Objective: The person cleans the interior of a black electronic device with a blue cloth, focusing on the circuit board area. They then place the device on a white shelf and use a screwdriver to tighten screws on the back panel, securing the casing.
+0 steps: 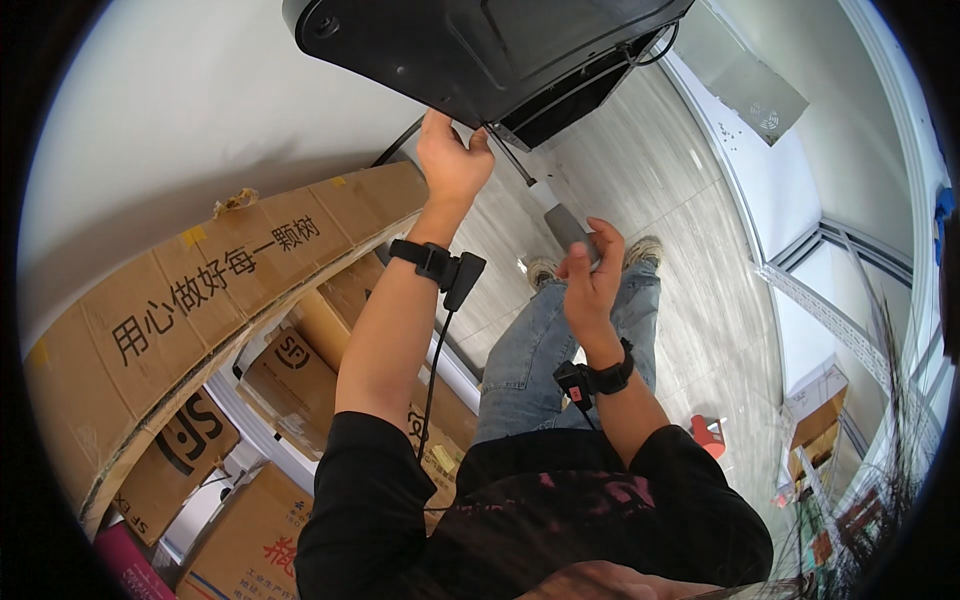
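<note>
A large black casing (500,50) fills the top of the head view, its flat panel facing me. My left hand (455,165) grips the casing's lower edge, the fingertips partly hidden against it and the thumb beside the corner. In my right hand (593,275) is a screwdriver (570,225) with a grey and white handle, held near the handle's end by thumb and fingers. Its thin shaft slants up to the casing's edge, just right of my left thumb. What the tip touches is too small to make out.
Cardboard boxes (265,265) stack up on the left beside a white wall (180,120). Below are my legs and shoes (645,252) on a grey tiled floor (700,300). A white metal frame (850,310) stands at right, with a red object (708,436) on the floor.
</note>
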Action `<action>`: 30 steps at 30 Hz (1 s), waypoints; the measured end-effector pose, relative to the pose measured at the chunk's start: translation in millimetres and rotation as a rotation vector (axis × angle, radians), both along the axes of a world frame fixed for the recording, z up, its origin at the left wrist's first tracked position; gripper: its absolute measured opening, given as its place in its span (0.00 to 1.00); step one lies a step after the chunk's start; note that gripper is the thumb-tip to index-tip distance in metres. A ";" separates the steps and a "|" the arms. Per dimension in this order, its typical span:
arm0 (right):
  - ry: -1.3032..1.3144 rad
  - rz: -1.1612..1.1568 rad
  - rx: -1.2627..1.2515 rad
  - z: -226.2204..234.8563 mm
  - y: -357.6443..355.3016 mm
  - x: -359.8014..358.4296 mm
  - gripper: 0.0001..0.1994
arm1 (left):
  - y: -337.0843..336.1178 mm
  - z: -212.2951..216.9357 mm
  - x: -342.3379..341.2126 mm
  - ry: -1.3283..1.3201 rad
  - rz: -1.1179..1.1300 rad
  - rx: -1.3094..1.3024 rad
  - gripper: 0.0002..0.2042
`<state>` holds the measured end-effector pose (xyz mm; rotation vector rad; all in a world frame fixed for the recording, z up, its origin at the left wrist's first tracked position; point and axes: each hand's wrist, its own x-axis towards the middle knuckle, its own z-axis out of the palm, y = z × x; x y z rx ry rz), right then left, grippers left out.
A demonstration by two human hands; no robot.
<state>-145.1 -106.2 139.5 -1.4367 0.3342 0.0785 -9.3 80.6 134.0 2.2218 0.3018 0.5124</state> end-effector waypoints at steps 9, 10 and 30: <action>0.053 0.054 0.077 4.5 -6.0 5.8 0.20 | 1.1 2.3 -0.6 -0.014 -0.018 0.025 0.18; 0.050 0.055 0.106 3.3 -7.1 5.7 0.20 | 0.8 2.5 -0.7 -0.020 -0.018 0.021 0.18; 0.027 0.057 0.156 0.0 -9.2 5.7 0.18 | 0.5 -2.1 -0.2 -0.047 -0.018 0.018 0.19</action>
